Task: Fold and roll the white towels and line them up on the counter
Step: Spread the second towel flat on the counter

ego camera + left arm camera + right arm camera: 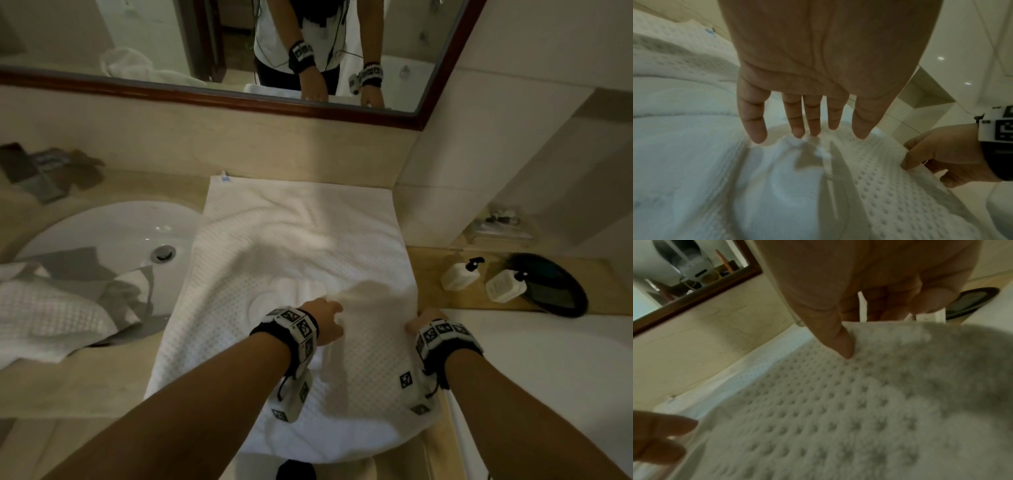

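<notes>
Right hand [424, 322] pinches towel [301, 240] edge, left hand [818, 81] flat, fingers straight; towel spread on desk [102, 380], unrolled; second towel [44, 315] waiting.

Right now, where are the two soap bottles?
In the head view, the two soap bottles lie at the right on a wooden shelf, between the spread towel and a dark round tray.

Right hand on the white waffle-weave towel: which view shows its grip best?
The left wrist view: the right hand is seen from the side, fingers curled over the edge of the white waffle-weave towel. The right wrist view shows only the thumb pressing the weave, blurred. The head view shows mostly the wristband and knuckles.
</notes>
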`<control>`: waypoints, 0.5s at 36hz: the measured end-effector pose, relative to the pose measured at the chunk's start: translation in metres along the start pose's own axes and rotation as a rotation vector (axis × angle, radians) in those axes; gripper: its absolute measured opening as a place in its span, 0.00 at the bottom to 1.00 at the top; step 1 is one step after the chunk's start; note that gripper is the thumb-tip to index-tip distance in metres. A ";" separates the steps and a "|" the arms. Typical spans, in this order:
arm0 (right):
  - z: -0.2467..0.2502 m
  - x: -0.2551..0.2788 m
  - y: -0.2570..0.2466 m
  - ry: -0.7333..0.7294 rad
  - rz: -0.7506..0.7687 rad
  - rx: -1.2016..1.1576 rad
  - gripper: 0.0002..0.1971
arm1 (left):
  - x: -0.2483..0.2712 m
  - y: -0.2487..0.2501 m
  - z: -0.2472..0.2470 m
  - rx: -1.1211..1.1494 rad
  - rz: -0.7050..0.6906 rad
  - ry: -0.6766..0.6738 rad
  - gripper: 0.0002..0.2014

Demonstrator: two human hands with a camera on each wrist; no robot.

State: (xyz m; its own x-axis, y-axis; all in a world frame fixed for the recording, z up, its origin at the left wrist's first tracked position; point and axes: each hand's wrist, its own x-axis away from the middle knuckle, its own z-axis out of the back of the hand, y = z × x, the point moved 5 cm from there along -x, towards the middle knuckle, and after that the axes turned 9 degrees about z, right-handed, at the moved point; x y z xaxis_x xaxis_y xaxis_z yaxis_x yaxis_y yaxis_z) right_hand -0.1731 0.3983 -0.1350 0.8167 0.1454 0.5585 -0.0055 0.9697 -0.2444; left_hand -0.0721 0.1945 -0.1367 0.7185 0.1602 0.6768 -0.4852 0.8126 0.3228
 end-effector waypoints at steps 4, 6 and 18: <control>0.002 0.006 -0.015 -0.061 0.053 -0.084 0.15 | 0.001 0.000 -0.001 -0.015 -0.001 0.007 0.30; 0.005 0.012 -0.029 -0.115 0.102 -0.129 0.17 | 0.001 -0.001 -0.001 -0.005 0.009 0.002 0.29; 0.026 0.102 -0.236 -0.131 0.719 -0.374 0.18 | 0.048 -0.074 0.024 -0.066 0.136 -0.099 0.25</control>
State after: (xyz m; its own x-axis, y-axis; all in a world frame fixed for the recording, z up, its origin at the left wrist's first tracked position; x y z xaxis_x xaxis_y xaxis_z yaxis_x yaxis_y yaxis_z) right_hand -0.1039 0.1892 0.0006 0.6127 0.7508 0.2468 -0.2905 0.5044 -0.8131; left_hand -0.0135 0.1289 -0.1122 0.5944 0.2182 0.7740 -0.5385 0.8228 0.1816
